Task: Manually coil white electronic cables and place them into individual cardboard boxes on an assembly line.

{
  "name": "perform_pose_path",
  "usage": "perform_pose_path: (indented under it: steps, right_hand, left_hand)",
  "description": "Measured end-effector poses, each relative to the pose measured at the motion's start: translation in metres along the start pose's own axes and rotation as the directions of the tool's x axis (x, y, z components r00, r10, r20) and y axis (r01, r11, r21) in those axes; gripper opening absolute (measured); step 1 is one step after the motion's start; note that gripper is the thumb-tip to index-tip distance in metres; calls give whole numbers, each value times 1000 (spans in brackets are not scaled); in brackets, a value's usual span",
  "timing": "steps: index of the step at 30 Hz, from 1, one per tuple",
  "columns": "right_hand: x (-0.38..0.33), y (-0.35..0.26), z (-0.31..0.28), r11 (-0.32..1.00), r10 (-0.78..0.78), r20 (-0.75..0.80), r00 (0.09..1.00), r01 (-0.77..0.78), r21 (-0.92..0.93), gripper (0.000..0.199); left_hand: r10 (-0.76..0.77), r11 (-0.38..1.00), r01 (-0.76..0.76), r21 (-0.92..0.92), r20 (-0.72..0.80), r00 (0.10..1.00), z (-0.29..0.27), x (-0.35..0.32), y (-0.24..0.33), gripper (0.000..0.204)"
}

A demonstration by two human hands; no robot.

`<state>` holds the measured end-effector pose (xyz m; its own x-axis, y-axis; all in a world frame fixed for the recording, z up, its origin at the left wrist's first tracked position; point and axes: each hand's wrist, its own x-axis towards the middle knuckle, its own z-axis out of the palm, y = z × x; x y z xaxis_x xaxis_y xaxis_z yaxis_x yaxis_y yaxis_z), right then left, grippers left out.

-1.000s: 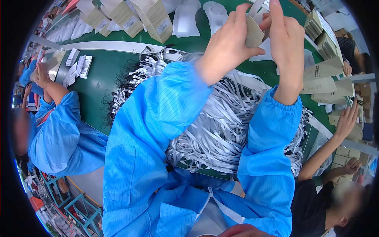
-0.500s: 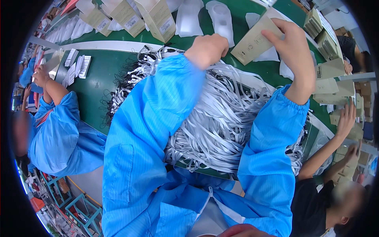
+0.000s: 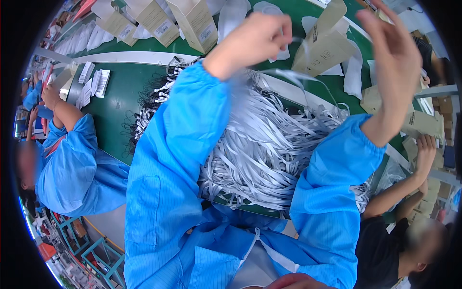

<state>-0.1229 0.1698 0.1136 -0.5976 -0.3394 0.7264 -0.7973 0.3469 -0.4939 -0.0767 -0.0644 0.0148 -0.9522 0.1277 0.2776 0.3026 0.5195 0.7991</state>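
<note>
Over the far side of the heap of white lanyards (image 3: pixel 264 154), my left hand (image 3: pixel 252 41) is closed and blurred by motion. A single white lanyard (image 3: pixel 293 75) rises in a curve beside it, with a thin loop near the fingers, and appears held by them. An open beige carton (image 3: pixel 323 45) stands upright on the bench just right of that hand, its flaps up. My right hand (image 3: pixel 392 58) is raised farther right, fingers apart, with nothing seen in its grasp. A white pouch (image 3: pixel 353 70) lies between that carton and my right hand.
Several open cartons (image 3: pixel 196 26) line the far left, with white pouches (image 3: pixel 233 19) beside them. Paper slips (image 3: pixel 100 83) lie on the green bench (image 3: pixel 118 113). A person in blue (image 3: pixel 72 168) works at left; another in black (image 3: pixel 380 250) handles cartons (image 3: pixel 423 125) at right.
My right hand has let go of the carton and moved right; the carton now stands upright. My left hand has shifted slightly up, with a lanyard lifted from the heap.
</note>
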Motion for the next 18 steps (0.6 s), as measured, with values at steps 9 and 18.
perform_pose_path:
  steps: [9, 18]
  right_hand:
    - [-6, -63, 49, 810, 177, 237, 955, -278, 516, 43]
    - [19, -60, 97, 557, -53, 892, 449, -728, 400, 39]
  left_hand:
    - [-157, 799, 1, -601, -207, 966, -48, -34, 102, 16]
    - [52, 360, -603, -711, -630, 774, -92, -42, 94, 18]
